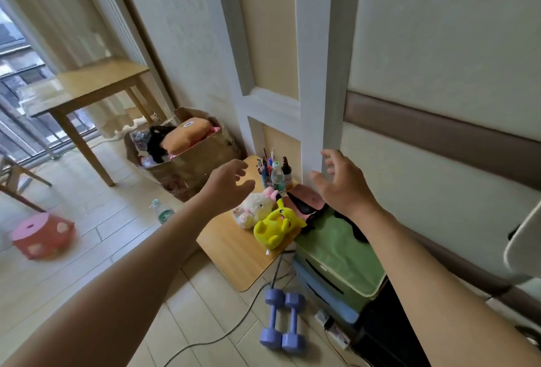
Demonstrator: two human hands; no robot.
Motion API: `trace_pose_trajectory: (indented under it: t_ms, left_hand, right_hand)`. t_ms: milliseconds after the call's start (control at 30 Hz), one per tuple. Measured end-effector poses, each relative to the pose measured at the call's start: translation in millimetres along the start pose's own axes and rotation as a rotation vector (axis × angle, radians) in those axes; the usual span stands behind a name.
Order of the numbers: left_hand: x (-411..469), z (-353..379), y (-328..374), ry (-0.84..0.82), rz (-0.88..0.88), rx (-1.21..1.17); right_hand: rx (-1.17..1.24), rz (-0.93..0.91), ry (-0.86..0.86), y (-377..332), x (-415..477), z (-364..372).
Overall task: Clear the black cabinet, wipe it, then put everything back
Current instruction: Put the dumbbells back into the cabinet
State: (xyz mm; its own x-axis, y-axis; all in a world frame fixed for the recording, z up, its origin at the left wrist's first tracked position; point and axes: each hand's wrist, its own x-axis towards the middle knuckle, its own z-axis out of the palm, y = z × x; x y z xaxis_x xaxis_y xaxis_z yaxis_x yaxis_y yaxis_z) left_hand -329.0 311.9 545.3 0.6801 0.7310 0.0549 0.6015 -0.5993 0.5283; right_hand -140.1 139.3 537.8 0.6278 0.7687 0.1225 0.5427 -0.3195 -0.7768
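Both my arms reach forward over a low wooden side table (234,252). My left hand (227,183) hovers empty with loosely spread fingers above a white and pink plush (254,210). My right hand (341,183) is also empty and spread, above a pink case (307,195) and a black item (303,205). A yellow plush (276,224) lies at the table's near edge. A pen holder (265,170), a clear bottle (277,178) and a dark dropper bottle (287,172) stand at the back. The black cabinet (386,325) sits at lower right, under green (336,252) and blue (325,293) fabric boxes.
Two purple dumbbells (282,322) and a cable (222,334) lie on the floor in front. A brown bag (187,150) of clothes stands by the wall. A wooden table (96,82), a pink stool (42,235) and a water bottle (162,211) are to the left.
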Motion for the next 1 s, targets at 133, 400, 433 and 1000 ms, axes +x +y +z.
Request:
trace_pose_trajectory:
  t_ms: [133,400,433,1000]
  left_hand:
    - [18.4,9.9,-9.7,-0.046,-0.010,0.021]
    - [70.9,26.1,-24.5,-0.126,0.124,-0.011]
    - [79.1,28.2,-28.9,-0.147,0.134,-0.024]
    - [77.9,139.1,-147.2,-0.502,0.101,-0.172]
  right_hand:
    - [0.008,0.045,0.002,13.8,12.8,6.2]
    - [-0.013,0.190,0.070,25.4,21.3,26.0]
    - [-0.017,0.212,0.093,26.3,23.1,29.8]
    - [0.018,0.613,0.047,66.9,-18.6,192.7]
